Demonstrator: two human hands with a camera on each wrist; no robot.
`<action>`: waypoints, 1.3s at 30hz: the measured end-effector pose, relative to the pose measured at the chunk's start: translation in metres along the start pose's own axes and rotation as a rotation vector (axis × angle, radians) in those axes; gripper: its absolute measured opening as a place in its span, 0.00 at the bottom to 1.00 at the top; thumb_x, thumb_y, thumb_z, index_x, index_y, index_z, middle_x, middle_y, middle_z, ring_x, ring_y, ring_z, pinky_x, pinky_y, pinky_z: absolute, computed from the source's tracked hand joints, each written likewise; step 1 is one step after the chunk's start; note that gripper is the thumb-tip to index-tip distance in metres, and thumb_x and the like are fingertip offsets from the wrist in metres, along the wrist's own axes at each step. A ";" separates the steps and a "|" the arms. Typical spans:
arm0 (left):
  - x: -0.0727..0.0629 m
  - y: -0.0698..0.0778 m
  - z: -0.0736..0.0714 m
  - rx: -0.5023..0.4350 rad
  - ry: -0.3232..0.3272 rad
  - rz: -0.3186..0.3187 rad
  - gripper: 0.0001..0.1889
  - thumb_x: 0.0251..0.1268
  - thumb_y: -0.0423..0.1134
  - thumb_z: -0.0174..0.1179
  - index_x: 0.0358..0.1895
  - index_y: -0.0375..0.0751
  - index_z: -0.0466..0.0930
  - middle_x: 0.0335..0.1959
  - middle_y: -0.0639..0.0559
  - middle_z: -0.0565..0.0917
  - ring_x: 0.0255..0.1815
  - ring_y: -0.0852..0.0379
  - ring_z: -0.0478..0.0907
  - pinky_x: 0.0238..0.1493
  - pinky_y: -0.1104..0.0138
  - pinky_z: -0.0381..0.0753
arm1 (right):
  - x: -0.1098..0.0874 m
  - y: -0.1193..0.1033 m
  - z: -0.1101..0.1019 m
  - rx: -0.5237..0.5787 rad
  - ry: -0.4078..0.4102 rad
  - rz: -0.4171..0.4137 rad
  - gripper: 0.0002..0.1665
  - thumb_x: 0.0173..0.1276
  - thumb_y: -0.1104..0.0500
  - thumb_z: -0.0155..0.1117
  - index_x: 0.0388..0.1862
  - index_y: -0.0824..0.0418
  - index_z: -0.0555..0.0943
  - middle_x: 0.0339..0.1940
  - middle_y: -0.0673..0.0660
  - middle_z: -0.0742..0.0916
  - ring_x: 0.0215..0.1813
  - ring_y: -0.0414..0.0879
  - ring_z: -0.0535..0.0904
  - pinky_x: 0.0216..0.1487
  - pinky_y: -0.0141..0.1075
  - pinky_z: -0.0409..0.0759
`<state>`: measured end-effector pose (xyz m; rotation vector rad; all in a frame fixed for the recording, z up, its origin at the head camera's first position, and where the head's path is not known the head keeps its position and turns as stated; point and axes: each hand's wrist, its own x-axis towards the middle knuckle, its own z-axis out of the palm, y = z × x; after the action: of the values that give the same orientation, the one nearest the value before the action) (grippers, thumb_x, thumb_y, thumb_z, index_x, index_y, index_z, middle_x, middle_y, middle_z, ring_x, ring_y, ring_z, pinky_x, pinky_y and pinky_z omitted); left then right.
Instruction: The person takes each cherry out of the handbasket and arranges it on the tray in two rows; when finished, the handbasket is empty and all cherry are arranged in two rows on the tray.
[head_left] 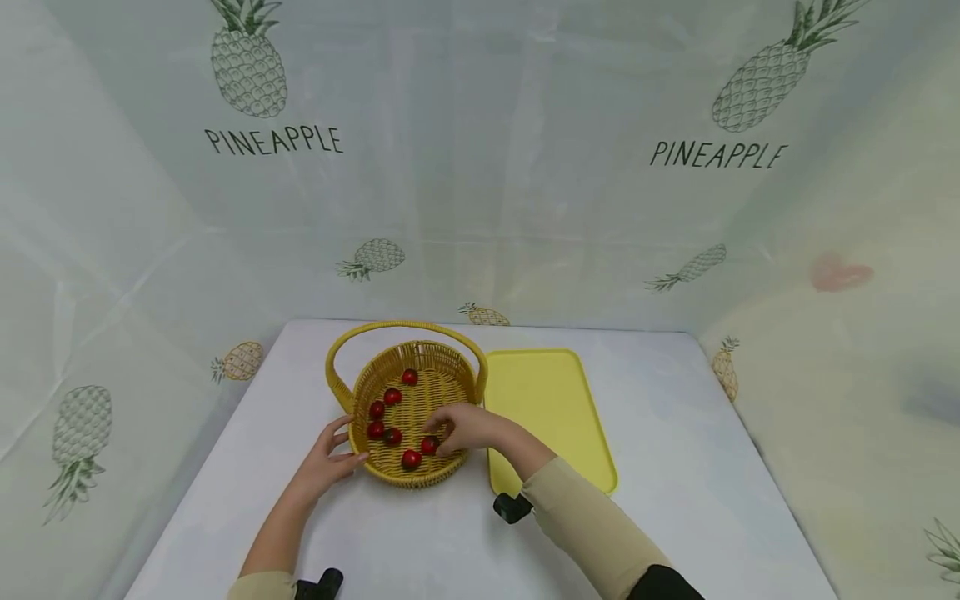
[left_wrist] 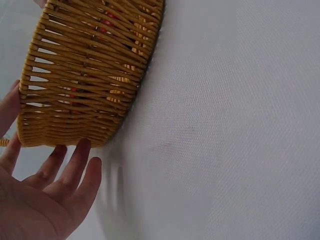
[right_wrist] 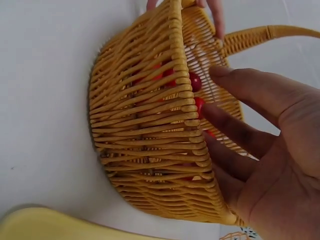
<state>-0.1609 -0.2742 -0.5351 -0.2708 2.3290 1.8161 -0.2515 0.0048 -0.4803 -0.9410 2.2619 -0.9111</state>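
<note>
A yellow-brown wicker basket (head_left: 442, 477) with an arched handle stands on the white table, several small red cherry tomatoes (head_left: 411, 459) lying on its floor. My left hand (head_left: 326, 462) touches the basket's left side, fingers spread and fairly straight; in the left wrist view its fingertips (left_wrist: 82, 146) rest against the woven wall. Over the near right rim my right hand (head_left: 467, 427) reaches inside, its fingers bent down around a cherry tomato (head_left: 430, 444). The right wrist view shows a gap between thumb and fingers, with a red tomato (right_wrist: 199, 106) by the index fingertip, not visibly pinched.
A yellow rectangular tray (head_left: 555, 392) lies flat close to the basket's right side, under my right forearm. The basket's handle (head_left: 405, 324) arches over its far side. White table surface (head_left: 660, 433) extends to the right. Pineapple-printed cloth (head_left: 487, 167) hangs behind and at both sides.
</note>
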 end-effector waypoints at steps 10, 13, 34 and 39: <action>0.000 0.001 0.002 -0.018 0.016 -0.015 0.41 0.63 0.34 0.66 0.75 0.46 0.51 0.70 0.28 0.60 0.56 0.39 0.77 0.50 0.51 0.79 | 0.022 0.003 -0.003 -0.074 -0.091 0.071 0.20 0.58 0.64 0.74 0.51 0.57 0.84 0.46 0.48 0.85 0.49 0.41 0.77 0.49 0.32 0.76; 0.000 0.002 0.002 -0.019 0.018 -0.020 0.41 0.63 0.34 0.66 0.75 0.46 0.52 0.70 0.28 0.60 0.55 0.40 0.77 0.49 0.51 0.79 | 0.027 0.004 -0.003 -0.098 -0.108 0.096 0.19 0.58 0.64 0.74 0.49 0.54 0.85 0.44 0.46 0.84 0.47 0.39 0.76 0.49 0.32 0.76; -0.001 0.002 0.004 -0.033 0.027 -0.047 0.40 0.64 0.33 0.65 0.75 0.47 0.51 0.70 0.29 0.60 0.53 0.42 0.79 0.51 0.48 0.78 | 0.053 0.015 0.007 -0.065 -0.215 0.150 0.18 0.55 0.70 0.75 0.42 0.55 0.86 0.36 0.46 0.82 0.38 0.38 0.73 0.40 0.29 0.75; 0.000 0.002 0.005 -0.033 0.034 -0.057 0.39 0.64 0.33 0.65 0.75 0.48 0.52 0.70 0.29 0.60 0.54 0.41 0.77 0.52 0.50 0.78 | 0.053 0.015 0.007 -0.060 -0.216 0.157 0.17 0.55 0.71 0.74 0.41 0.55 0.86 0.35 0.48 0.81 0.36 0.38 0.72 0.37 0.29 0.76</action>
<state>-0.1609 -0.2685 -0.5340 -0.3713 2.2915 1.8382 -0.2860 -0.0304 -0.5071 -0.8305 2.1533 -0.6441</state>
